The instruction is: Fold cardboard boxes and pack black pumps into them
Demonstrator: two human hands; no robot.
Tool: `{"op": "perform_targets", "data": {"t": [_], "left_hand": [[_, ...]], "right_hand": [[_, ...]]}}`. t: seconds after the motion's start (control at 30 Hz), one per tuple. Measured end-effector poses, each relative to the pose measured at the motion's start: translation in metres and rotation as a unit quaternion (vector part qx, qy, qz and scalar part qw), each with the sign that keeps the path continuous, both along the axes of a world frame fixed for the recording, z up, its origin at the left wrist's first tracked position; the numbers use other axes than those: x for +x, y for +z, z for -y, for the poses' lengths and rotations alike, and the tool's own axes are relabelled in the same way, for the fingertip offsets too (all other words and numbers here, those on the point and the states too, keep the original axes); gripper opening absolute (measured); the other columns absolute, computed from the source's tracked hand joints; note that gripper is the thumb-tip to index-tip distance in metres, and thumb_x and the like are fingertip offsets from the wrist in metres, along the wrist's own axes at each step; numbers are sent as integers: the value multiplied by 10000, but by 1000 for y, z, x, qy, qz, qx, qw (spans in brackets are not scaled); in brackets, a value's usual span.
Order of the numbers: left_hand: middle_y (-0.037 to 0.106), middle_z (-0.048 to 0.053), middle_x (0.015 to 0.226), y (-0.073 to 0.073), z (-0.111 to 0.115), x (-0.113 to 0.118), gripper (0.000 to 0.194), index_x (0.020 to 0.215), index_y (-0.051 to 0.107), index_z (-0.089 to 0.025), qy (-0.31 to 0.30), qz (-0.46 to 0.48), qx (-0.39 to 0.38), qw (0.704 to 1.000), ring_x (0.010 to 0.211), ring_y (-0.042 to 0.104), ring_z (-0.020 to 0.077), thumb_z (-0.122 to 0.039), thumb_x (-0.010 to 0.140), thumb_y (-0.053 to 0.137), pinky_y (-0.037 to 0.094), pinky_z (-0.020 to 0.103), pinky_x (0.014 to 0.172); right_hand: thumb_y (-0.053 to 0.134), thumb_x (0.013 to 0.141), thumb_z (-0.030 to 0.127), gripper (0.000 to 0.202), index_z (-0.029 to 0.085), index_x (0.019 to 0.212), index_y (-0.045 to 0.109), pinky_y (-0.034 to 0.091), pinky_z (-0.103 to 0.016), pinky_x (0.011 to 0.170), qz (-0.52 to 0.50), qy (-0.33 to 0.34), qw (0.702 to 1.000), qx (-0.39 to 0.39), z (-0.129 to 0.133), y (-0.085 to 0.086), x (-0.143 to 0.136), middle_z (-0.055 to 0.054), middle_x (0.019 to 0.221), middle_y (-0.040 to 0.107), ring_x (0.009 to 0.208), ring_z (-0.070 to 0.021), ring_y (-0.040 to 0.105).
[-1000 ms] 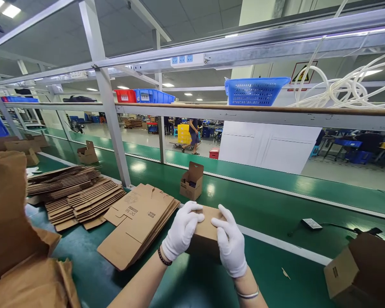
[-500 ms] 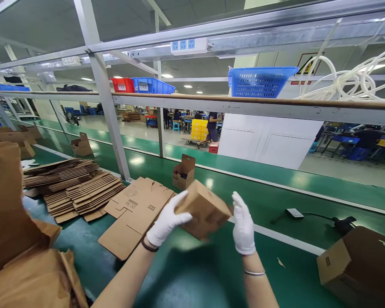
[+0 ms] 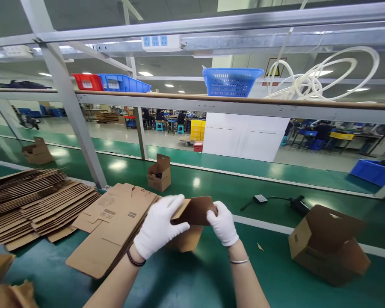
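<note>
A brown cardboard box (image 3: 188,237) is between my two white-gloved hands, its top open toward me and to the right. My left hand (image 3: 158,224) grips the box's left side, thumb stretched across its near edge. With thumb and fingers pinched, my right hand (image 3: 223,222) holds the raised flap at the right. The inside of the box is dark, and I cannot make out anything in it. Just left of my left hand lies a stack of flat cardboard blanks (image 3: 115,222), the top one printed "DC 56".
More folded blanks (image 3: 41,205) are piled at the left. An open box (image 3: 160,173) stands on the green belt behind, another box (image 3: 38,152) farther left. At right are a larger open box (image 3: 327,246) and a corded black device (image 3: 299,206). A shelf with baskets (image 3: 232,81) crosses above.
The box has turned from closed-looking and tilted to open side up, lower down. My right hand, apart from it before, has moved in and taken its flap. The view has swung right.
</note>
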State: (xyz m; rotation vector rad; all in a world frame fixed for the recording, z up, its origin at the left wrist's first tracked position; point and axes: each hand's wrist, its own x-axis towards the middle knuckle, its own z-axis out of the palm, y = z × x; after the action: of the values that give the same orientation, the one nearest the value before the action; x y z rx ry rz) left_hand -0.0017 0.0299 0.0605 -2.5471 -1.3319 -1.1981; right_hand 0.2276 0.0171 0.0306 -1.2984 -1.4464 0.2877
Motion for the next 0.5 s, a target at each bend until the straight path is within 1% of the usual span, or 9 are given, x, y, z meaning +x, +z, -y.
{"op": "perform_targets", "data": {"t": [0.07,0.13,0.17,0.23,0.3,0.33,0.37,0.4,0.5], "left_hand": [[706,107,1124,-8,-8,12,382,1257,619,-217,1,-64,9,998,993,664,271,-298,900,511,535,421,895],[741,105,999,-23,-19,16,382,1218,647,-193,46,-39,16,998,869,691,244,-221,936,391,557,384,826],[746,102,994,-31,-25,14,388,1219,647,-186,64,-13,11,998,873,696,239,-232,941,381,557,371,835],[746,88,1051,-49,-38,4,392,1220,644,-181,94,37,-16,995,949,698,232,-286,936,396,551,347,888],[738,93,1099,-63,-47,-8,403,1178,662,-165,123,65,-45,989,1004,693,245,-318,922,392,545,357,922],[733,104,1114,-68,-49,-14,411,1159,668,-154,133,69,-56,987,1020,690,258,-322,918,381,543,377,932],[727,114,1127,-71,-51,-18,420,1157,665,-145,140,69,-61,986,1035,685,271,-322,915,370,539,400,941],[719,125,1141,-71,-51,-20,430,1178,648,-138,145,69,-58,985,1054,676,283,-328,914,367,532,422,950],[657,166,1235,-64,-44,-14,506,1310,537,-111,162,71,-5,984,1170,602,330,-397,914,407,481,488,1005]], "right_hand": [[538,767,360,158,215,705,535,451,-282,637,45,-4,998,37,4,3,-4,2,664,576,628,-158,546],[498,844,444,277,217,688,524,444,-275,632,56,-31,998,24,11,7,3,3,654,558,616,-151,535],[449,883,481,346,218,670,523,442,-279,634,71,-47,996,-11,15,9,12,1,644,551,615,-153,534],[415,902,523,419,214,672,578,442,-295,656,148,-45,978,-141,21,10,37,-16,668,577,658,-174,566],[576,800,560,351,235,843,700,454,-316,729,249,-1,923,-293,19,8,63,-49,863,663,837,-226,624],[668,719,566,409,266,993,718,457,-327,778,282,17,894,-348,13,5,74,-61,1014,674,955,-259,625],[715,666,571,556,296,1148,684,454,-337,828,297,19,874,-385,4,2,83,-72,1162,647,1064,-287,602],[710,670,591,683,310,1284,609,447,-351,870,296,5,864,-406,-9,-3,88,-88,1272,601,1142,-305,572],[463,872,627,722,251,1482,379,440,-420,914,269,-77,854,-440,-57,-21,94,-179,1368,516,1204,-330,543]]}}
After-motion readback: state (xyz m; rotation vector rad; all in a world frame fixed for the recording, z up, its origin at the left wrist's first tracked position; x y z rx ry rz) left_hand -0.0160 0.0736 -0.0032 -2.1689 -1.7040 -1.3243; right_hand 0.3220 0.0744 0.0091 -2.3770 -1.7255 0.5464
